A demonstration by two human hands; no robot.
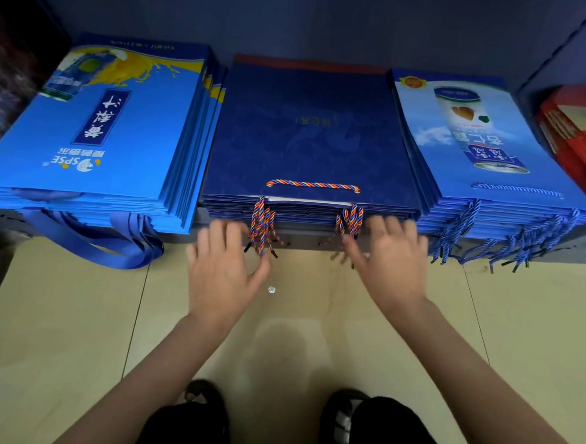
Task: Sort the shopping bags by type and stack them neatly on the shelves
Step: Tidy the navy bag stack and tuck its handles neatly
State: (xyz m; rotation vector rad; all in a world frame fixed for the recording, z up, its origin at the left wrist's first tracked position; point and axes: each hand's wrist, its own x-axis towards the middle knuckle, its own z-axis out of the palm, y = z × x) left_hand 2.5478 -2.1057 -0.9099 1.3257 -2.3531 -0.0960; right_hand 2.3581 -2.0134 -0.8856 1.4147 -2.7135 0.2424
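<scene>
Three flat stacks of shopping bags lie side by side on a low blue shelf [306, 30]. At the left are light-blue bags with a yellow splash print [95, 124] and ribbon handles. In the middle sits a dark-blue stack [310, 133] with multicoloured rope handles [262, 226] hanging over its front edge. On the right lies a light-blue stack printed with a can [488, 144]. My left hand [223, 269] and my right hand [392, 258], both blurred with fingers spread, are at the front edge of the dark-blue stack, beside its handles. Neither holds anything.
Red bags [585, 136] are stacked on the adjoining shelf section at the far right. Beige floor tiles [73, 311] lie in front of the shelf. My dark shoes [340, 427] show at the bottom. A small shiny object [271, 290] lies on the floor.
</scene>
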